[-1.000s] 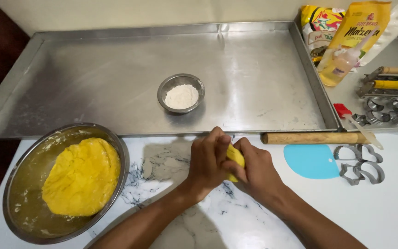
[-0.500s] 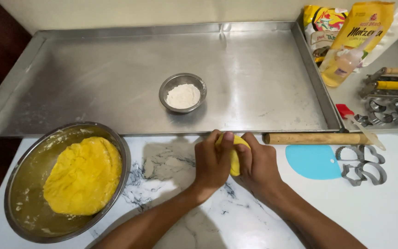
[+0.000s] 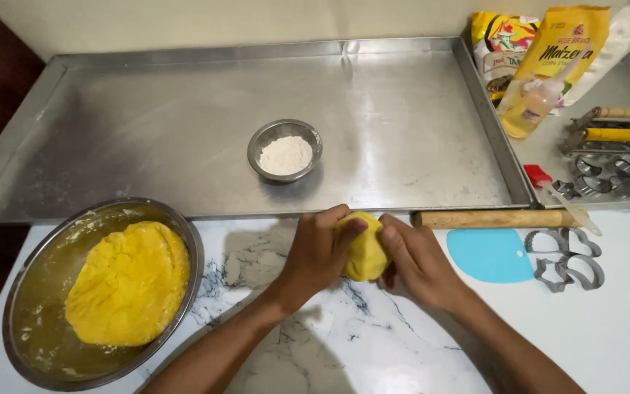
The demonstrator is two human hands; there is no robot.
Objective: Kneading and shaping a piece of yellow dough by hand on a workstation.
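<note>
A lump of yellow dough [image 3: 364, 254] is pressed between both my hands above the marbled white counter. My left hand [image 3: 316, 252] wraps its left side and my right hand [image 3: 418, 261] cups its right side. A steel bowl [image 3: 187, 241] at the lower left holds a large mass of yellow dough [image 3: 129, 283]. A small steel bowl of white flour [image 3: 284, 151] stands on the big steel tray [image 3: 417, 146] just beyond my hands.
A wooden rolling pin [image 3: 494, 218] lies along the tray's front edge, right of my hands. A light blue scraper [image 3: 488, 255] and metal cookie cutters [image 3: 567, 260] lie further right. Yellow packets [image 3: 559, 51], a squeeze bottle [image 3: 530, 108] and more tools fill the back right.
My hands have kept turning and squeezing the dough lump, shifting slightly away from me; more of the lump now shows between them.
</note>
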